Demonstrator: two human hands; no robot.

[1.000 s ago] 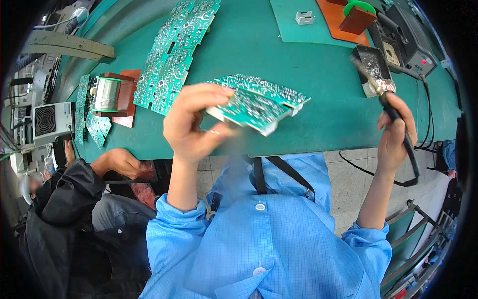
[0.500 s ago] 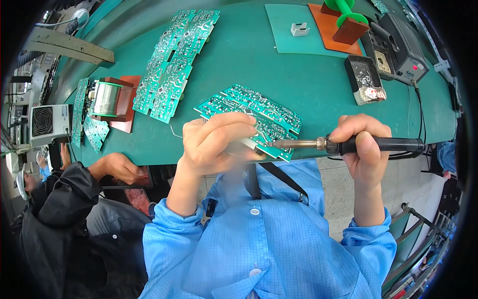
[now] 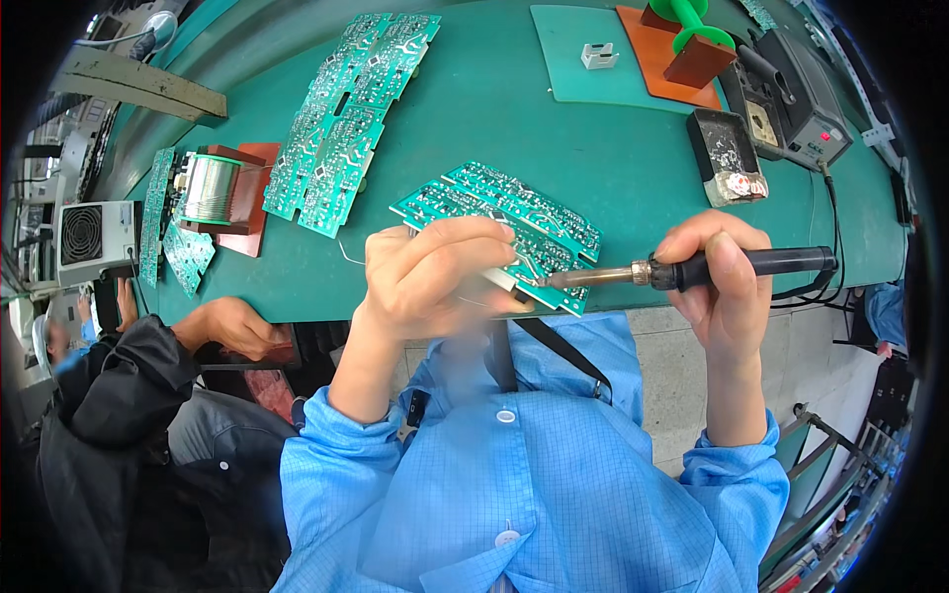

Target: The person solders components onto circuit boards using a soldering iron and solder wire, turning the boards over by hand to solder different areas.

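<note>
A green circuit board (image 3: 554, 237) covered in solder points lies slanted at the table's near edge. My left hand (image 3: 430, 267) is closed on its near left part, fingers over the top and thumb low by a white part (image 3: 501, 280) at the board's edge. Thin solder wire (image 3: 350, 256) shows behind that hand, and a fine strand also shows near the thumb; its path through the fingers is hidden. My right hand (image 3: 722, 282) grips the black handle of a soldering iron (image 3: 603, 276), held nearly level. Its tip meets the board's near right part, close to my left fingers.
Joined circuit boards (image 3: 341, 128) lie at the back left, near a solder wire spool (image 3: 210, 190) on a stand. At right are a black tray (image 3: 727, 158), a soldering station (image 3: 806, 99) and a green reel (image 3: 682, 20). A co-worker's hand (image 3: 237, 328) rests by the table edge at left.
The iron's tip has shifted slightly right along the board, and my right hand has tilted a little. My left hand keeps its grip; the whole view has moved slightly.
</note>
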